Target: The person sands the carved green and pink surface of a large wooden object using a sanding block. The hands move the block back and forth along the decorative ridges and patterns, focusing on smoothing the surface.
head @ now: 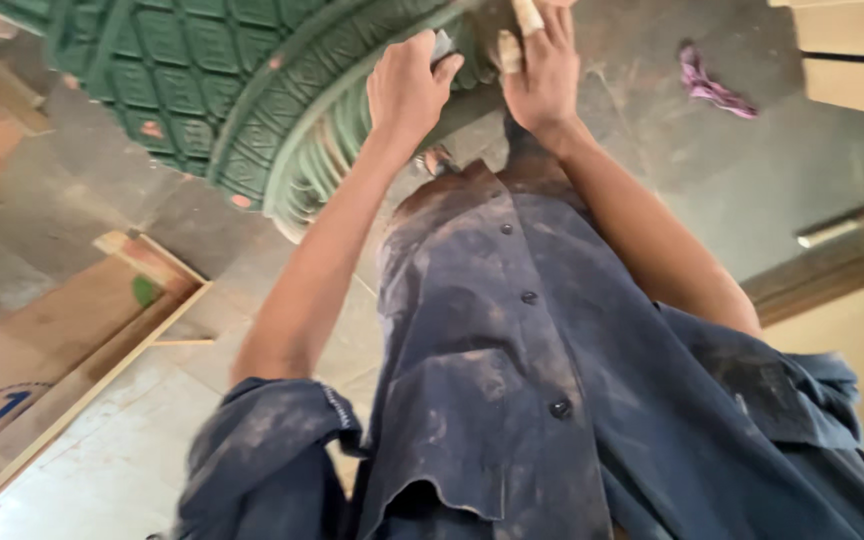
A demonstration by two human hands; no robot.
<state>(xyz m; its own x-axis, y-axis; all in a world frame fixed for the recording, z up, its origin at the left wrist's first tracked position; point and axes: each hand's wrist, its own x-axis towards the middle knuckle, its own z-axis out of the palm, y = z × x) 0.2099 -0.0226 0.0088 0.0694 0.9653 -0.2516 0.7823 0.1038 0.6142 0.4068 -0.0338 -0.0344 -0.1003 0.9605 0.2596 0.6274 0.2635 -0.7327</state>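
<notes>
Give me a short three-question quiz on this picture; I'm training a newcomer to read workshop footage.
1. True or false: both hands rest on the rim of the green carved piece.
2. Which lies on the floor at upper right? A) a purple rag B) a red bucket C) a coiled hose
3. Fill in: the left hand's fingers close on a small ____ piece.

Key:
1. True: the right hand is at the rim too.
2. A, the purple rag.
3. Grey: the small grey piece shows between the fingers; what it is cannot be told.
</notes>
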